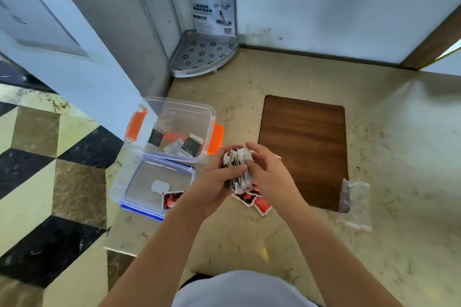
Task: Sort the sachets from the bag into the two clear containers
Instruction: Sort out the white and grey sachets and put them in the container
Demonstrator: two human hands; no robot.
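Note:
My left hand (216,182) grips a thick bundle of black-and-white sachets (236,160) above the counter. My right hand (265,172) pinches into the bundle from the right. Beneath the hands lie a few red sachets (252,200) on the counter. The clear container with orange clips (174,109) holds three black-and-white sachets (190,145). In front of it the clear container with blue rim (139,208) holds one red sachet (172,199) at its near right corner. The clear plastic bag (355,203) lies flat at the right.
A brown wooden board (303,147) lies on the marble counter (399,157) right of my hands. A metal corner rack (203,56) stands at the back by the wall. The counter's left edge drops to a checkered floor (50,157).

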